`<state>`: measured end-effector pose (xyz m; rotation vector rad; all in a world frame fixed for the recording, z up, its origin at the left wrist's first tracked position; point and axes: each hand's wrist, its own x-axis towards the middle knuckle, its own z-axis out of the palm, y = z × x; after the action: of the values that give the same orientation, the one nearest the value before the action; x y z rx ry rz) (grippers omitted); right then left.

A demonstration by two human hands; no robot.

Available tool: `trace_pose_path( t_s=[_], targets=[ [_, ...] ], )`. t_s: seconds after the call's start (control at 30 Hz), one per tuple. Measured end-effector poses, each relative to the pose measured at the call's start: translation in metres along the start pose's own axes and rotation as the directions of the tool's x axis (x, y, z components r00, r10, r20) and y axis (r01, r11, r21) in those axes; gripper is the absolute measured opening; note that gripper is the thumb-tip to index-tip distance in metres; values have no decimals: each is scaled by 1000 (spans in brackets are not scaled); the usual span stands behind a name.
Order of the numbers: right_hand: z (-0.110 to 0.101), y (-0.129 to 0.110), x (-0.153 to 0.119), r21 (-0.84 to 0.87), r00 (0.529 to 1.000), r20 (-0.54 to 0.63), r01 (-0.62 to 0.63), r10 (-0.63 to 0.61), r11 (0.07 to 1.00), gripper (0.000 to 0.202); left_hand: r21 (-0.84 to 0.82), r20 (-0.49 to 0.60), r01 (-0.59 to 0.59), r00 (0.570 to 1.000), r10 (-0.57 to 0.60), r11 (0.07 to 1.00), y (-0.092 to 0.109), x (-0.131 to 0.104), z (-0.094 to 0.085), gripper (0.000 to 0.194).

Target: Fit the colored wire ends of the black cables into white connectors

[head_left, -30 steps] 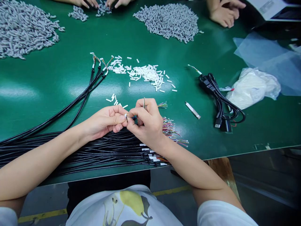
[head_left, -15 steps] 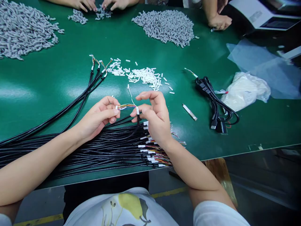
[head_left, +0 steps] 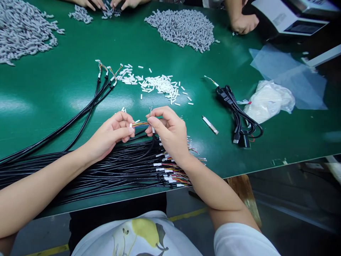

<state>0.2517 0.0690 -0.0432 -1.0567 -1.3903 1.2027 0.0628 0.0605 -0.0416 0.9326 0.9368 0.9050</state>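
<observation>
My left hand (head_left: 115, 133) pinches a small white connector (head_left: 130, 125) at the end of some thin coloured wires (head_left: 140, 124). The wires run right to a black cable's end, where my right hand (head_left: 166, 129) has thumb and fingers closed on the thin wires sticking up. A white sleeve on that cable shows just under my right fingertips. Below both hands lies a wide bundle of black cables (head_left: 106, 170), with white sleeves and loose coloured wires at the right end. Small white tubes (head_left: 160, 84) are scattered beyond my hands.
Grey parts are piled at the far left (head_left: 23, 32) and far middle (head_left: 183, 28). Finished-looking cable ends (head_left: 105, 76) lie left. A cutter (head_left: 210, 124), coiled black cable (head_left: 234, 110) and plastic bag (head_left: 269, 99) lie right. Other people's hands (head_left: 243, 24) are across the table.
My right hand has closed its fingers on the thin wires that stood free before. The whole view has shifted slightly, with the table's things now further left.
</observation>
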Motion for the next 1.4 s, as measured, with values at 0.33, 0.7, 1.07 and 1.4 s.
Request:
trace_pose_path(
  t_s=[0.33,0.7,1.07,1.4],
  targets=[
    [-3,7,4,218,984,160,-111,77,970,27,5,-49,12,999,-11,1000,0,1,-4,18],
    [-9,0,1,-82,947,293,160,-130,984,20,365,2,-344,930,368,865,3,-7,1,20],
    [2,3,-3,-272,907,178,419,-383,866,9,384,65,-299,953,297,873,0,-6,2,19],
    [5,3,-6,-284,923,152,384,-354,879,11,103,91,-189,979,180,977,-3,0,-2,22]
  ],
)
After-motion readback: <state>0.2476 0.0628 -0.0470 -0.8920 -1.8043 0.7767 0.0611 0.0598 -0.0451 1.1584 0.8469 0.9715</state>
